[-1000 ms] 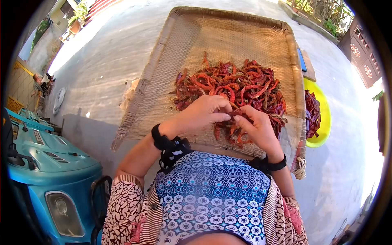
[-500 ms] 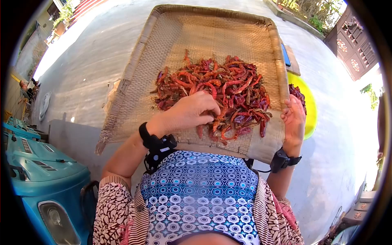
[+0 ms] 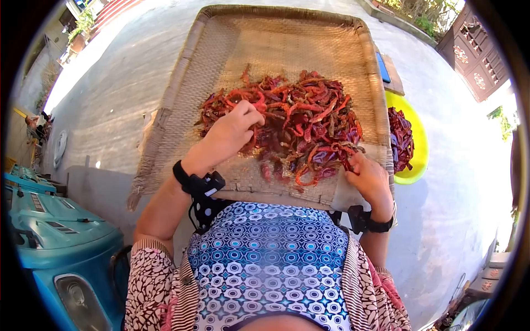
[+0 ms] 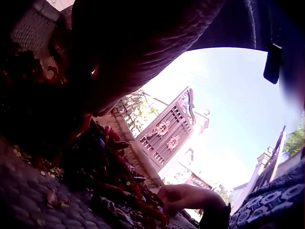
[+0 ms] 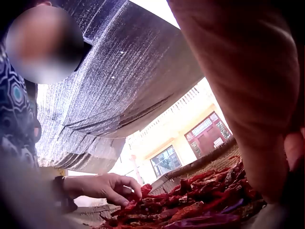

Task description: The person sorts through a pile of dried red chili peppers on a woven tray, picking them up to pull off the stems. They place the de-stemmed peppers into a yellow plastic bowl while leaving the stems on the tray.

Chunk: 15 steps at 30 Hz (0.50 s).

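A heap of dried red chili peppers (image 3: 309, 118) lies on a woven bamboo tray (image 3: 287, 44) in the head view. My left hand (image 3: 223, 138) is at the heap's left side, fingers curled down with a red chili pepper (image 3: 257, 102) at the fingertips. The right wrist view shows the same left hand (image 5: 102, 186) from the side, thumb and fingers around red pepper. At the heap's near right edge, my right hand (image 3: 371, 185) pinches a dried chili pepper (image 3: 349, 164) between thumb and fingers. Its palm side is hidden.
A yellow basin (image 3: 411, 179) with darker dried chilies (image 3: 401, 140) stands right of the tray. Beyond it are a blue flat object (image 3: 382, 67) and a board (image 3: 393, 77). A teal vehicle (image 3: 66, 237) is at the left. A person (image 3: 36, 127) sits far left.
Both hands were together over the heap. The right hand went out to the basin side, then returned to the heap's right edge. The left hand has moved left and farther up the heap.
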Motion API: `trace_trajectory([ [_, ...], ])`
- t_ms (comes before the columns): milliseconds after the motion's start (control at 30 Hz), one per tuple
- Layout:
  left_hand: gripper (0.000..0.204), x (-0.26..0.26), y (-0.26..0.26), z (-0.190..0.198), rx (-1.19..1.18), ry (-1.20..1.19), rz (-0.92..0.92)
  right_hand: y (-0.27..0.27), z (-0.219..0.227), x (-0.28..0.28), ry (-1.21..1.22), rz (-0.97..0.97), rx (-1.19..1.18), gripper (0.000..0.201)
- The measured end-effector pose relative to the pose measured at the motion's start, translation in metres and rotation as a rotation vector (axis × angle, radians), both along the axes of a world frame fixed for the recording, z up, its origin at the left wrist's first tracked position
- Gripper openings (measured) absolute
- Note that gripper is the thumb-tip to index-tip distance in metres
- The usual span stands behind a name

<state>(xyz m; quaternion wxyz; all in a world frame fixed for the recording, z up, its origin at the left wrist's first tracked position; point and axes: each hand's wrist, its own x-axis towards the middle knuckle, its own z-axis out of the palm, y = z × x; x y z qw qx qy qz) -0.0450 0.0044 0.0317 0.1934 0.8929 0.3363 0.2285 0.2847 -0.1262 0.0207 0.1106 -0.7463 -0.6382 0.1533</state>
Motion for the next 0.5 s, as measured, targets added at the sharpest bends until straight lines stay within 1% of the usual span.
trace_trajectory([
  [67, 0.023, -0.013, 0.007, 0.011, -0.012, -0.054, 0.081, 0.004, -0.003, -0.002, 0.050, 0.013, 0.032, 0.032],
  [100, 0.022, -0.018, 0.011, 0.015, -0.050, -0.097, 0.106, 0.004, 0.001, -0.004, 0.083, 0.007, 0.060, 0.032],
  [167, 0.023, -0.024, 0.013, 0.021, -0.105, -0.127, 0.213, 0.005, 0.012, -0.011, 0.164, -0.021, 0.088, 0.035],
  [200, 0.024, -0.027, 0.014, 0.023, -0.136, -0.143, 0.264, 0.007, 0.015, -0.013, 0.187, -0.006, 0.090, 0.035],
  [233, 0.026, -0.032, 0.021, 0.016, -0.145, -0.150, 0.296, 0.008, 0.017, -0.013, 0.208, 0.008, 0.092, 0.034],
  [267, 0.027, -0.035, 0.024, 0.012, -0.126, -0.166, 0.328, 0.008, 0.018, -0.011, 0.227, 0.020, 0.094, 0.033],
  [300, 0.028, -0.037, 0.026, 0.009, -0.106, -0.184, 0.358, 0.008, 0.015, -0.009, 0.273, 0.064, 0.146, 0.029],
  [333, 0.028, -0.037, 0.027, 0.007, -0.087, -0.205, 0.388, 0.009, 0.017, -0.009, 0.332, 0.058, 0.140, 0.027],
  [400, 0.030, -0.036, 0.022, 0.004, 0.098, -0.176, 0.361, 0.010, 0.020, -0.007, 0.449, 0.043, 0.130, 0.024],
  [433, 0.031, -0.035, 0.019, 0.004, 0.190, -0.159, 0.349, 0.010, 0.020, -0.005, 0.449, 0.006, 0.203, 0.024],
  [500, 0.031, -0.033, 0.014, 0.009, 0.228, -0.119, 0.328, 0.012, 0.018, 0.002, 0.448, -0.064, 0.343, 0.023],
])
